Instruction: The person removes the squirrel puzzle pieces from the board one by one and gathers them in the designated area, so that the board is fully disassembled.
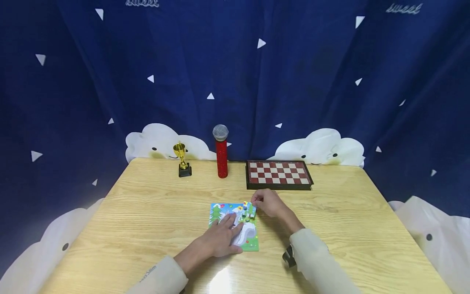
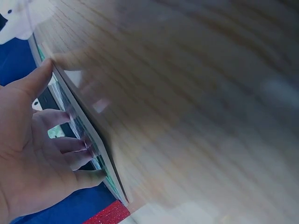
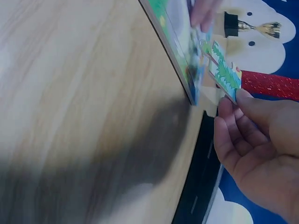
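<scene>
A colourful picture puzzle board point(image 1: 251, 241) lies flat in the middle of the wooden table. My left hand point(image 1: 219, 237) rests on it with fingers spread; in the left wrist view the thumb of that hand point(image 2: 32, 149) is at the board's near edge. Between thumb and fingers, my right hand point(image 1: 271, 203) pinches a puzzle piece point(image 3: 225, 74) printed with a green fir tree. In the right wrist view the piece is raised and tilted above the board's top right corner. The left hand hides part of the picture.
Behind the puzzle board lies a red and white checkered board point(image 1: 279, 173) in a black frame. A red microphone point(image 1: 222, 159) stands upright at the back, with a small gold trophy point(image 1: 181, 157) to its left. A dark blue curtain point(image 1: 235, 61) hangs behind the table.
</scene>
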`<act>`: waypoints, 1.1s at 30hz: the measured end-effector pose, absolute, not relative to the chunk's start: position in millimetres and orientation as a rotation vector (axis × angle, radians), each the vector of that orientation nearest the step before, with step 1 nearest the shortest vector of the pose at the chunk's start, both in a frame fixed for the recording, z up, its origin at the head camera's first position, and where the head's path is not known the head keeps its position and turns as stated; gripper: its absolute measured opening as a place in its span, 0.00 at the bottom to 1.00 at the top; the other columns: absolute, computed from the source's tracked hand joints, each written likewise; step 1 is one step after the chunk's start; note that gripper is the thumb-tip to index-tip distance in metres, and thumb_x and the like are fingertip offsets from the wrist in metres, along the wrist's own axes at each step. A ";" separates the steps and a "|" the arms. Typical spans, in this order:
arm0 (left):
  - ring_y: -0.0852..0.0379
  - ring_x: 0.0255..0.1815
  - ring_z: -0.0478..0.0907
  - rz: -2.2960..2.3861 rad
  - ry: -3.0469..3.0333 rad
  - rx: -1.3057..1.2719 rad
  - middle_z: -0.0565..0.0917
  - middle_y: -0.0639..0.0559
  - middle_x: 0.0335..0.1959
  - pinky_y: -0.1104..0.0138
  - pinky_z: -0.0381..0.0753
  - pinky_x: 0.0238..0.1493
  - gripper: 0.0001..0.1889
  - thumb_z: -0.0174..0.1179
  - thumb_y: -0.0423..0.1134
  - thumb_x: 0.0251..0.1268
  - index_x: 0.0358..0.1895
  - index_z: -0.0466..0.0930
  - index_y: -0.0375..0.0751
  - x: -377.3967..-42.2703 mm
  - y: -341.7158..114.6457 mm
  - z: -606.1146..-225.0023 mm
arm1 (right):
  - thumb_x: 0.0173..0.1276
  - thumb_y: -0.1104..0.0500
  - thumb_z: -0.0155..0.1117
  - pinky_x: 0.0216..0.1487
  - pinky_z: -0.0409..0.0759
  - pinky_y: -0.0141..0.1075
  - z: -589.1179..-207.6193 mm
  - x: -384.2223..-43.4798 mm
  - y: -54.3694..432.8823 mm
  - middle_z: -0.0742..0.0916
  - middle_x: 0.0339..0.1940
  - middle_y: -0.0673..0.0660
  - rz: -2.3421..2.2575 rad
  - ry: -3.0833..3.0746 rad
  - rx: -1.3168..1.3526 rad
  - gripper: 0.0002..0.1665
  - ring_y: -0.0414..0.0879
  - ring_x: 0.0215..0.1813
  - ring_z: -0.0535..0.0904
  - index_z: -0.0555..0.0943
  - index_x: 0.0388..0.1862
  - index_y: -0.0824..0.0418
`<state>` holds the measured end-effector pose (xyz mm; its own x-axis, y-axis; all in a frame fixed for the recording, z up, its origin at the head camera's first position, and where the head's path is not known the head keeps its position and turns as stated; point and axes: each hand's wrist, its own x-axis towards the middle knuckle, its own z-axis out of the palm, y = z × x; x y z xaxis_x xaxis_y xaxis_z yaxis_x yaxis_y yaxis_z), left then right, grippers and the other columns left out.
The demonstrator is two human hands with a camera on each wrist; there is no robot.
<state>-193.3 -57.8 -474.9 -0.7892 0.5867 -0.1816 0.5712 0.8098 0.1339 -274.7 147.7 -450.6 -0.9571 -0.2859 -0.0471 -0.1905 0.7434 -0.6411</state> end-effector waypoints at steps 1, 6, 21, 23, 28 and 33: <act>0.43 0.77 0.51 0.100 2.782 0.907 0.53 0.39 0.76 0.44 0.61 0.69 0.41 0.51 0.67 0.61 0.73 0.57 0.50 -193.4 -57.9 -475.1 | 0.65 0.64 0.62 0.28 0.71 0.30 -448.6 -274.4 150.7 0.82 0.24 0.50 -1.009 2.800 -0.389 0.05 0.40 0.27 0.74 0.82 0.29 0.58; 0.43 0.77 0.50 0.060 2.781 0.934 0.52 0.39 0.76 0.45 0.61 0.70 0.41 0.48 0.67 0.63 0.74 0.55 0.49 -191.9 -58.2 -474.7 | 0.66 0.65 0.61 0.28 0.72 0.30 -440.0 -270.6 169.8 0.84 0.27 0.54 -1.018 2.801 -0.405 0.05 0.45 0.30 0.79 0.82 0.31 0.60; 0.44 0.77 0.50 0.001 2.774 0.972 0.51 0.41 0.77 0.47 0.60 0.71 0.40 0.44 0.66 0.65 0.75 0.53 0.49 -189.9 -59.5 -473.3 | 0.68 0.64 0.58 0.31 0.73 0.32 -435.5 -265.0 257.5 0.83 0.29 0.54 -0.978 2.802 -0.385 0.05 0.41 0.31 0.73 0.81 0.33 0.63; 0.45 0.77 0.50 -0.003 2.772 0.973 0.51 0.41 0.77 0.47 0.60 0.71 0.40 0.44 0.66 0.65 0.75 0.53 0.49 -189.3 -59.5 -472.7 | 0.68 0.64 0.58 0.31 0.73 0.31 -436.7 -263.3 268.6 0.82 0.29 0.54 -0.970 2.797 -0.381 0.05 0.41 0.31 0.73 0.80 0.33 0.64; 0.45 0.77 0.50 0.009 2.766 0.967 0.50 0.41 0.77 0.47 0.59 0.71 0.40 0.44 0.66 0.66 0.75 0.52 0.49 -188.9 -59.9 -471.6 | 0.68 0.66 0.56 0.30 0.73 0.32 -438.5 -258.2 293.0 0.82 0.29 0.56 -0.960 2.769 -0.338 0.06 0.44 0.31 0.74 0.79 0.34 0.67; 0.44 0.77 0.49 0.021 2.765 0.966 0.50 0.41 0.77 0.46 0.59 0.71 0.40 0.44 0.66 0.65 0.75 0.52 0.49 -190.3 -60.5 -473.5 | 0.69 0.66 0.54 0.29 0.72 0.32 -442.4 -256.4 313.0 0.82 0.29 0.57 -0.912 2.759 -0.282 0.07 0.44 0.31 0.73 0.79 0.35 0.68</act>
<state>-190.3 -60.5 -473.5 -0.7623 0.6171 -0.1950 0.6141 0.7848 0.0830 -256.4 313.0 -442.4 -0.9571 -0.2490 -0.1482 -0.1116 0.7888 -0.6044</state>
